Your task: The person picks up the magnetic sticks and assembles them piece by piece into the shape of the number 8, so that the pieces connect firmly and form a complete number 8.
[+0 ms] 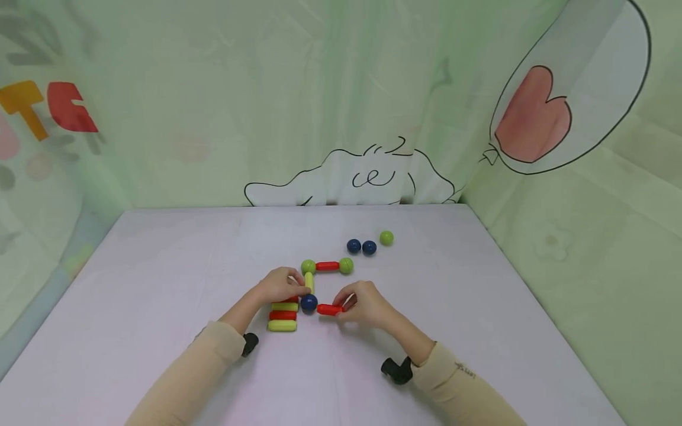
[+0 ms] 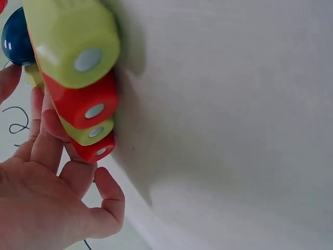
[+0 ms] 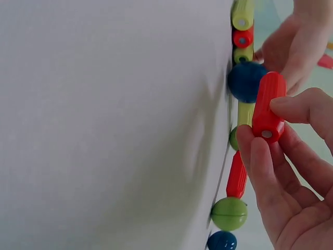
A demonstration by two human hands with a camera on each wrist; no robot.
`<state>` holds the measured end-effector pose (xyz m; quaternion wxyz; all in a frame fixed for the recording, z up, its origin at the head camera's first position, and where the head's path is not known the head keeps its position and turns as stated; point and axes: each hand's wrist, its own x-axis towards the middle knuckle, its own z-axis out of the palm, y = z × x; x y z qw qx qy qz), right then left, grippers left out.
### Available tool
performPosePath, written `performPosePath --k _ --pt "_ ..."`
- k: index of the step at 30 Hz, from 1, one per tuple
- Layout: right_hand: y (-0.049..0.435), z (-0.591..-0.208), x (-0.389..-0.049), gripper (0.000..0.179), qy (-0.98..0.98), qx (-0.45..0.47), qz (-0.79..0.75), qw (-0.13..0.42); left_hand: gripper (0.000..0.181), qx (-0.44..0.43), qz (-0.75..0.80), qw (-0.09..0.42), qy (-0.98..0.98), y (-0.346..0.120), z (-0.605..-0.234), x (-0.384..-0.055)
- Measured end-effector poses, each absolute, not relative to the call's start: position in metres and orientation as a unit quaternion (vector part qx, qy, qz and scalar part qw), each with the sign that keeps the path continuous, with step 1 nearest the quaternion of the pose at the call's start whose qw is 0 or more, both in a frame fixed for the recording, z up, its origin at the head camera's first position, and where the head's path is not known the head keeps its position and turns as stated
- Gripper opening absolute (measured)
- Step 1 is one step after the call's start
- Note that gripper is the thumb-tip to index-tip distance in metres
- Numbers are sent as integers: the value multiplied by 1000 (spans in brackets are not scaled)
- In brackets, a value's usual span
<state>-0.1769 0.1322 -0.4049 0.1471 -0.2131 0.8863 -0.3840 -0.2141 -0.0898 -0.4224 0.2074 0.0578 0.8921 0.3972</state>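
My right hand (image 1: 364, 305) pinches a red magnetic building rod (image 3: 269, 101) between thumb and fingers, its far end just right of a blue ball (image 1: 309, 303). A silvery disc shows in the rod's near end. My left hand (image 1: 279, 285) pinches a yellow magnetic rod (image 1: 309, 283) where it meets the blue ball, with a fingertip against the ball. That rod's far end joins a green ball (image 1: 308, 267). From there a red rod (image 1: 327, 266) runs right to a second green ball (image 1: 346, 265).
Beside my left hand lies a row of yellow and red rods (image 1: 282, 325), side by side. Farther back on the white table (image 1: 202, 236) are two blue balls (image 1: 354, 246) and a loose green ball (image 1: 386, 238). A printed curtain (image 1: 240, 89) hangs behind the table.
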Motion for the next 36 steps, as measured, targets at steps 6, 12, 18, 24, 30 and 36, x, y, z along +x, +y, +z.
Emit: performPosePath --k 6,12,18,24,30,36 --pt "138 -411 -184 17 888 -191 -392 143 26 88 394 204 892 -94 -421 -209" --pt "141 -416 -190 18 892 -184 -390 139 29 128 348 189 909 -93 -418 -205" --pt "140 -417 -194 18 895 -171 -388 137 28 143 323 168 920 -92 -416 -201" --pt "137 -417 -198 18 898 -174 -381 134 26 148 322 163 920 -92 -417 -200" --pt "135 -416 -199 18 897 -175 -383 131 26 155 324 162 919 -92 -418 -200" --pt "133 -417 -199 19 896 -187 -381 129 26 154 325 160 919 -92 -419 -201"
